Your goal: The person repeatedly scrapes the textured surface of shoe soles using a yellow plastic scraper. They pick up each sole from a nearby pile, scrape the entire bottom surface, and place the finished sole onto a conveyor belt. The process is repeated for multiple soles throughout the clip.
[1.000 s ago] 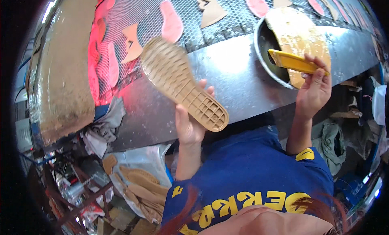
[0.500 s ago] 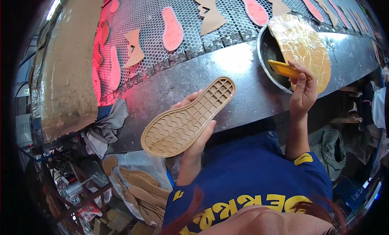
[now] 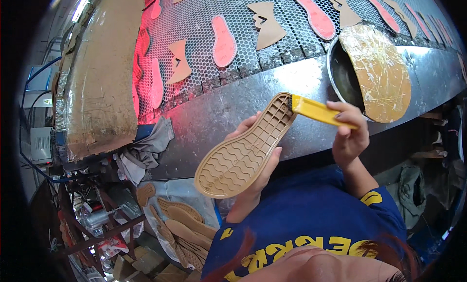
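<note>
My left hand (image 3: 258, 170) holds a tan rubber shoe sole (image 3: 243, 148) from underneath, tread side up, its heel end pointing up and to the right. My right hand (image 3: 348, 136) grips a yellow-handled brush (image 3: 316, 111). The brush tip touches the heel end of the sole. Just beyond my right hand stands a dark round glue pot (image 3: 343, 75), half covered by a glue-crusted oval board (image 3: 382, 73).
A perforated metal conveyor belt (image 3: 204, 19) runs behind a steel ledge (image 3: 219, 114), carrying pink insoles (image 3: 224, 41) and tan cut pieces (image 3: 266, 24). A crusted brown hood (image 3: 99, 82) and grey rag (image 3: 146, 150) lie left. Several tan soles are stacked in a bag (image 3: 180, 223) below.
My right hand has lifted the brush out of the pot and brought it left onto the sole's heel end. My left hand has turned the sole and raised it slightly.
</note>
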Available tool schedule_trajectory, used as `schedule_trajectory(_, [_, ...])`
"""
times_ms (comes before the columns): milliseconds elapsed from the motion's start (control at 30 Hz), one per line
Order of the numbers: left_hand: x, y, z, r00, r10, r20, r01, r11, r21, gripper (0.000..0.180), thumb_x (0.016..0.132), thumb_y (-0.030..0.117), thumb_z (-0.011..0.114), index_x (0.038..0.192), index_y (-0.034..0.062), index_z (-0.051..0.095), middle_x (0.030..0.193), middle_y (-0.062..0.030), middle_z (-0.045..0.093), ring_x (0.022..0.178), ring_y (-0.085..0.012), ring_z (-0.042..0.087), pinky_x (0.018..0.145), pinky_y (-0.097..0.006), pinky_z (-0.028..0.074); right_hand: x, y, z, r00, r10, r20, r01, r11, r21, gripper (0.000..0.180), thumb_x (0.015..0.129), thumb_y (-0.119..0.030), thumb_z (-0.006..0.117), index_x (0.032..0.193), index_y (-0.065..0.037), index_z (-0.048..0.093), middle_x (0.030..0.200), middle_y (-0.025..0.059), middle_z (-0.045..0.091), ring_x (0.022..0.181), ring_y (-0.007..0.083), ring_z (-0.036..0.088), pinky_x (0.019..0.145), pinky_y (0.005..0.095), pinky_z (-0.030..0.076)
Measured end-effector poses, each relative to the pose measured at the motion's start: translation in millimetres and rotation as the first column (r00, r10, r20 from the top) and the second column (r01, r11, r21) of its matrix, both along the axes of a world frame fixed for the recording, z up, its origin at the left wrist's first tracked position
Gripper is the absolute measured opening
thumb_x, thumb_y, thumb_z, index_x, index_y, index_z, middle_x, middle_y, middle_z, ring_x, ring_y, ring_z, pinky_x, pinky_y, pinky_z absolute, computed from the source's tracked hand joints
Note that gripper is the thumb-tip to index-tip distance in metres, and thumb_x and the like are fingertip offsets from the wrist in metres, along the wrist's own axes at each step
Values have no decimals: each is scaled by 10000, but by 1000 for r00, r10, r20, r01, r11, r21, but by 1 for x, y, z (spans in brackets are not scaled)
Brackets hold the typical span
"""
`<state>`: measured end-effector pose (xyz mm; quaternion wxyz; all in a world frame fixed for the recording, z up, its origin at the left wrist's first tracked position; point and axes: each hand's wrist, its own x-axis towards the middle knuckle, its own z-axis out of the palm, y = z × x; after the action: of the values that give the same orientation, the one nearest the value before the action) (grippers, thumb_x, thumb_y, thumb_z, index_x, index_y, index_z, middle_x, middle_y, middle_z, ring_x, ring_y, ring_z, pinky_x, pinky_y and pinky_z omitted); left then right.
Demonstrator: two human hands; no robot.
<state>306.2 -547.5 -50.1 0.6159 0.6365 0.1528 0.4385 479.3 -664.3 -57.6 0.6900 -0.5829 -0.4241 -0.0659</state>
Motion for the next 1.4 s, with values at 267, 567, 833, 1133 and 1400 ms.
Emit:
schedule_trajectory(267, [2,-5,18,985,8,-175,23,984,175,717,749,-39,728,1322,15,299,1364,-209,429,1330,-296,429,1112,-404,366,-12,7,10,987,-25,160,32,999,-42,337,902,-334,641,976,-6,614,1039,194,670,901,276,678,762,327,549])
schedule_trajectory(567, [12,-19,-1,999,4,-42,0,997,77,766,741,-89,710,1343,179,319,1362,-166,401,1369,-340,356,1131,-490,323,-15,-3,10,962,146,229,-125,987,-102,331,898,-311,647,1008,-7,578,1070,207,653,907,296,678,752,341,563])
schedule_trajectory(833, [14,-20,6,992,28,-127,-5,985,175,742,764,-51,712,1344,108,277,1387,-197,379,1360,-316,384,1126,-443,338,-1,-2,6,969,52,242,-34,996,-81,322,902,-298,647,999,2,579,1073,206,651,909,306,675,756,344,561])
schedule_trajectory(1133, [29,-27,0,994,38,-101,-19,983,181,731,792,-22,709,1350,93,250,1400,-193,370,1360,-312,388,1125,-414,345,6,-9,5,956,66,285,-47,996,-72,324,903,-286,655,1016,8,576,1072,219,644,908,307,674,753,347,566])
schedule_trajectory(1400, [40,-24,1,993,43,-112,-32,995,98,723,752,81,809,1321,23,367,1362,-165,454,1257,-236,496,1061,-340,423,-11,-14,7,895,280,348,-281,959,-48,353,873,-314,684,971,13,593,1079,253,626,868,315,686,671,319,587])
